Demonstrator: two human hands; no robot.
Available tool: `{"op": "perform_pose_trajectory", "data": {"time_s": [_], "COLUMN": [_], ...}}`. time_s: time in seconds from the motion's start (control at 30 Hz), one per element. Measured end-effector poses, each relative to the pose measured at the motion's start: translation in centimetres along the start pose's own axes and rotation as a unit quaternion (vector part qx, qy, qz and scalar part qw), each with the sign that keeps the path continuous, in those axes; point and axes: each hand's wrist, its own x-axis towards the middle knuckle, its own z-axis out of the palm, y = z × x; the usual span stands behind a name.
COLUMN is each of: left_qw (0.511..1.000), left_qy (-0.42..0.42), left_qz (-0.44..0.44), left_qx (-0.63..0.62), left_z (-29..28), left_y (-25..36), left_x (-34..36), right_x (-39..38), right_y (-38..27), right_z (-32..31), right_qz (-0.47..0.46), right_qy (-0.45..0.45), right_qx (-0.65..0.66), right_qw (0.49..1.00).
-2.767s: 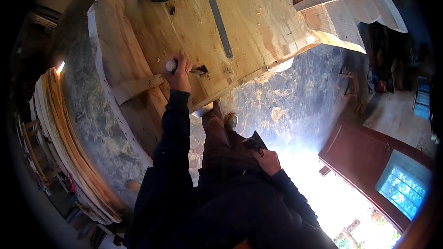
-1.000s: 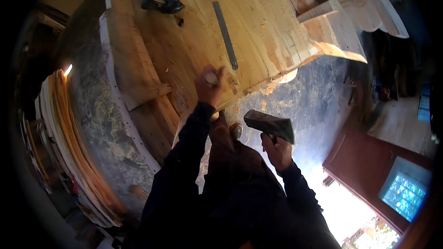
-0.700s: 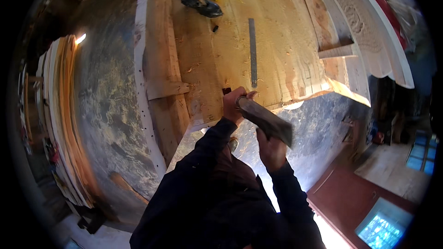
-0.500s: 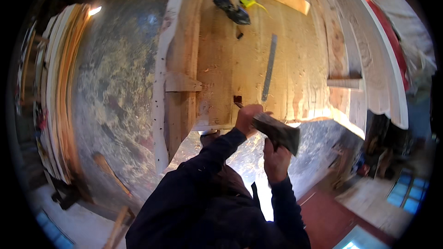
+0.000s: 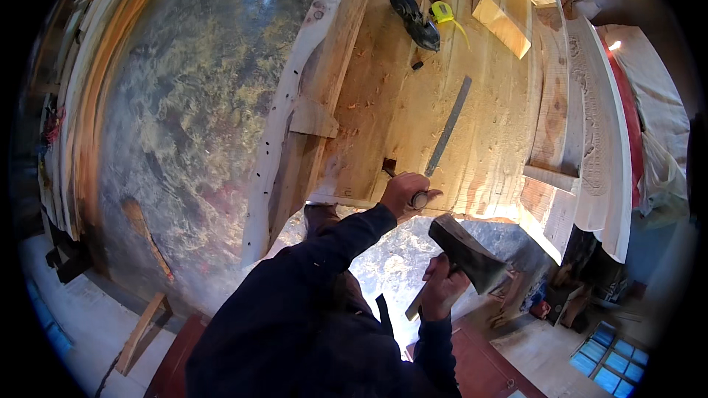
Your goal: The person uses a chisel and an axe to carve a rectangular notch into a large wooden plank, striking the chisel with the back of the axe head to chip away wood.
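In the head view I see the left hand (image 5: 404, 193) with fingers wrapped around a chisel (image 5: 398, 180), whose tip stands in a dark notch (image 5: 389, 165) near the front edge of the wooden workpiece (image 5: 472, 140). The right hand (image 5: 442, 287) grips a hatchet (image 5: 466, 254) by its handle, raised below the edge. A metal ruler (image 5: 447, 127) lies just beside the notch

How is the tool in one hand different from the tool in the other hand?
The chisel in the left hand is thin, with its tip set against the wooden panel; the hatchet in the right hand has a big dark wedge head and is up in the air, touching no wood. Each is gripped by its handle.
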Motion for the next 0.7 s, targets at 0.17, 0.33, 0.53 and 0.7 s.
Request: {"op": "perform_pose_trajectory", "data": {"time_s": [0.17,0.33,0.53,0.7], "left_qw": [1.000,1.000,1.000,0.999], "left_qy": [-0.023,-0.009,0.006,0.026], "left_qz": [0.019,0.003,-0.012,0.013], "left_qx": [-0.011,0.011,0.004,0.017], "left_z": [1.0,2.0,2.4,2.6], "left_y": [2.8,2.7,2.0,1.9], "left_x": [2.9,2.9,1.6,1.6], "right_x": [-0.7,-1.1,-1.7,-1.8], "right_y": [-0.6,-0.5,0.0,0.0], "right_z": [-1.7,-1.4,-2.3,-2.1], "right_qz": [-0.002,0.037,0.033,0.028], "right_qy": [0.004,0.012,-0.019,-0.011], "right_qx": [-0.027,0.025,-0.015,-0.005], "right_qw": [1.000,0.999,0.999,1.000]}}
